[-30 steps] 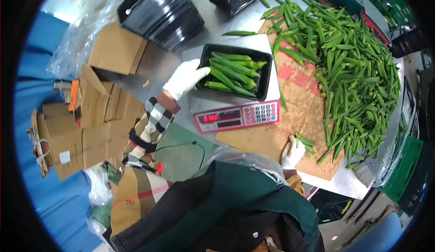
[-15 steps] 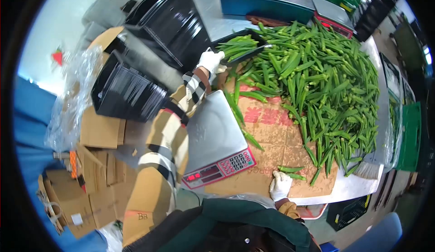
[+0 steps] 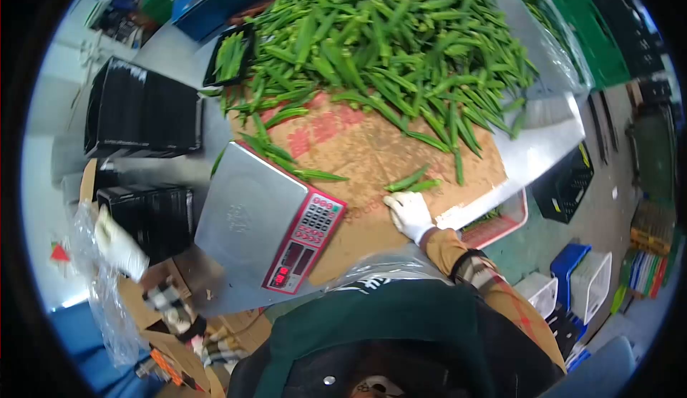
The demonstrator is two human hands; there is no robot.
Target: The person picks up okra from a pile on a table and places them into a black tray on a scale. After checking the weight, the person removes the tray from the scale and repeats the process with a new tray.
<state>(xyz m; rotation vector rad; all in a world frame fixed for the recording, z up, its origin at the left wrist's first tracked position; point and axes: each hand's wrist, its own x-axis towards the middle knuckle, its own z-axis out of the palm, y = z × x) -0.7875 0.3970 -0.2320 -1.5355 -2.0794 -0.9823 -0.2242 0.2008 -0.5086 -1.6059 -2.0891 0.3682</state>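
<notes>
My left hand [image 3: 120, 246], in a white glove and blurred by motion, reaches out at the left beside a stack of black trays [image 3: 154, 215]; its fingers look stretched, with nothing visible in them. My right hand [image 3: 410, 215], also gloved, rests on the cardboard sheet [image 3: 365, 244] with its fingers curled in. Two okra pods [image 3: 409, 178] lie right at its knuckles; what its fingers hold, if anything, is hidden. A black tray of okra [image 3: 230, 56] sits at the left edge of a large okra pile [image 3: 386, 40]. Nearer me is a silver scale [image 3: 247, 212] with a red keypad panel.
A taller black tray stack [image 3: 147, 108] stands behind the left one. Clear plastic wrap [image 3: 96, 283] and cardboard boxes [image 3: 243, 330] are at the lower left. A red-rimmed crate [image 3: 504, 226] sits below the table edge, with a black crate [image 3: 565, 183] beyond it.
My left hand has let go of the okra tray, now beside the pile, and swung left toward the nearer tray stack. The view has turned; my right hand stays by the two pods.
</notes>
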